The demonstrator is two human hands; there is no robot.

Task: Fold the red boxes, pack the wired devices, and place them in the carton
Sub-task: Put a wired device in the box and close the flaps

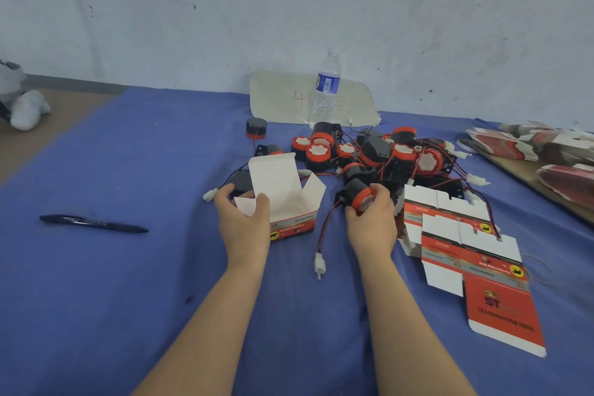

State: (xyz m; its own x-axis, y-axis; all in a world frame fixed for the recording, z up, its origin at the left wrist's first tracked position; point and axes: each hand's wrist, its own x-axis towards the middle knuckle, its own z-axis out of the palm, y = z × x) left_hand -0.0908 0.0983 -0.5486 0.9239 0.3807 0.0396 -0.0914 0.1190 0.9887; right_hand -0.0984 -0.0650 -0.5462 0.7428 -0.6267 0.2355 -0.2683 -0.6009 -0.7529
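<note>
The left grip (244,222) holds the open red box (291,202) by its left side, with the thumb on a white flap. The box stands on the blue worktop (128,267) with its flaps up, and only white card shows inside. The right grip (373,222) is closed round one wired device (357,194), just right of the box. Its wire hangs down to a white plug (319,264). More devices (395,154) lie in a heap farther back. Flat red boxes (469,251) lie on the right.

Box (291,225) red, device (355,193) black-red, pen (93,223) probably black.
</note>
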